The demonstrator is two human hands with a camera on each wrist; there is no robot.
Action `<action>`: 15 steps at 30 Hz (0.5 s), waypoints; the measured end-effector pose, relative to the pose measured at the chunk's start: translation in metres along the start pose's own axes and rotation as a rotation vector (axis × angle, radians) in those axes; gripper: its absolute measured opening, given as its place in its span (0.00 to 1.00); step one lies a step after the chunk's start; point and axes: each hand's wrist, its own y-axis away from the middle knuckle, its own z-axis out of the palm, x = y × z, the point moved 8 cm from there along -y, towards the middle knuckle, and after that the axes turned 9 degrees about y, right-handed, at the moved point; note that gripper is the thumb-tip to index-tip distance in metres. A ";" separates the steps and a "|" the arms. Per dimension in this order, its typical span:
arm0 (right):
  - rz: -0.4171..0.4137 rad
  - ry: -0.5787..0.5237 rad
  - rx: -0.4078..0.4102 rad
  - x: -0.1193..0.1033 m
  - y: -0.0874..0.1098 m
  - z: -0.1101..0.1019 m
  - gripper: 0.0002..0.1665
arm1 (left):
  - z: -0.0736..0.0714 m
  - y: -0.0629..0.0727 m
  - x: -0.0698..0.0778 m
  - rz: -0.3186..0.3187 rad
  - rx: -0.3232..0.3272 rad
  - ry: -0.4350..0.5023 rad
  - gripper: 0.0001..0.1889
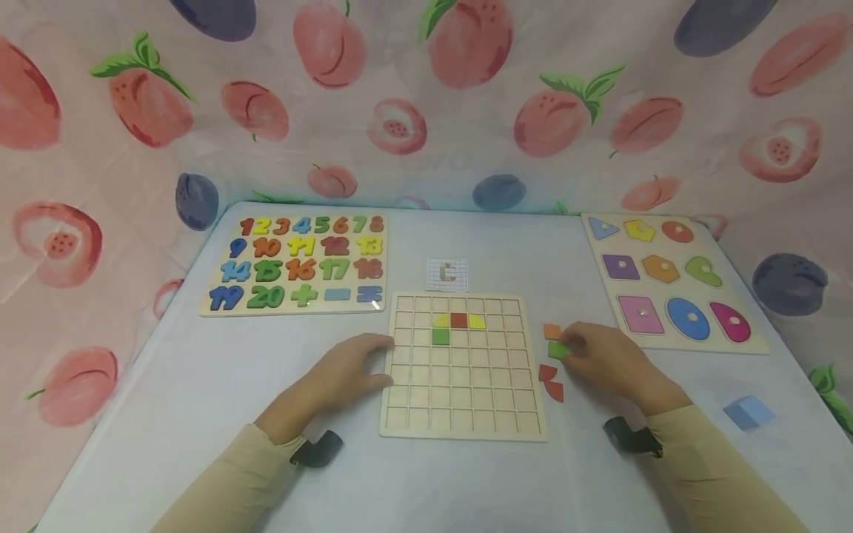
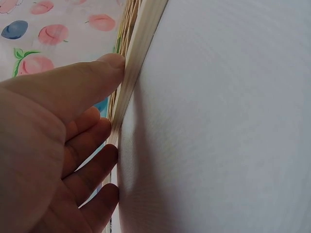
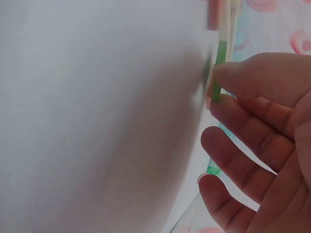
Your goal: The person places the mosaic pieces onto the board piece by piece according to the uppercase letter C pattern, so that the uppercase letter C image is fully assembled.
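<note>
A square wooden grid board [image 1: 460, 377] lies in the middle of the table. On it sit a red square tile [image 1: 458, 320], a yellow curved tile [image 1: 477, 322] on each side of that, and a green square tile [image 1: 440, 337] below the left one. My left hand [image 1: 343, 374] touches the board's left edge with thumb and fingertips, fingers fairly straight. Right of the board, my right hand [image 1: 609, 363] pinches another green tile [image 3: 221, 51] between thumb and index finger; it stands edge-on in the right wrist view. Beside it lie an orange tile [image 1: 552, 332] and two red curved tiles [image 1: 554, 391].
Behind the board is a small pattern card [image 1: 447, 285]. A number puzzle board [image 1: 293, 311] stands at the back left, a shape puzzle board [image 1: 673, 342] at the back right. A light blue block [image 1: 748, 412] lies right of my right wrist. Fruit-printed cloth [image 1: 453, 163] hangs behind.
</note>
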 end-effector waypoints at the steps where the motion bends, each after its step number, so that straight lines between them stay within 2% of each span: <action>1: 0.002 -0.003 0.001 0.000 0.000 -0.001 0.18 | 0.000 0.000 0.000 0.000 0.000 0.000 0.32; 8: 0.016 -0.047 0.001 -0.010 -0.001 -0.009 0.18 | 0.000 0.000 -0.001 -0.002 0.002 -0.003 0.32; 15: -0.058 -0.097 0.027 -0.034 -0.006 -0.016 0.18 | 0.000 0.000 -0.001 -0.009 0.000 -0.003 0.32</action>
